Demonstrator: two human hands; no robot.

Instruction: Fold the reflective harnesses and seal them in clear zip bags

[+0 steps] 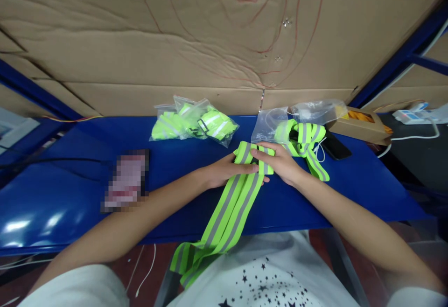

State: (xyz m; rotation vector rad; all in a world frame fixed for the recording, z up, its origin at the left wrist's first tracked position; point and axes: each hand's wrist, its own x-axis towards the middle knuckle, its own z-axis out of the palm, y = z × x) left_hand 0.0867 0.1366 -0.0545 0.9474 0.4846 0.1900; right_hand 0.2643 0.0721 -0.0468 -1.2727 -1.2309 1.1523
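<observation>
A neon-yellow reflective strap (228,213) with grey stripes is held by both hands above the blue table. My left hand (226,169) grips its folded upper end from the left, thumb across the front. My right hand (280,160) grips the same folded end from the right, its thumb near a small black piece. From the hands, two lengths of the strap hang side by side over the table's front edge into the lap. Just beyond my right hand lies another reflective strap (306,139), loosely bundled.
Bagged neon-yellow straps (194,122) lie at the back against a cardboard wall (122,59). Clear plastic bags (269,122), a black phone (336,146) and a cardboard box (360,127) sit at the right. A blurred-out device (126,181) with a cable rests at left on the blue table (70,157).
</observation>
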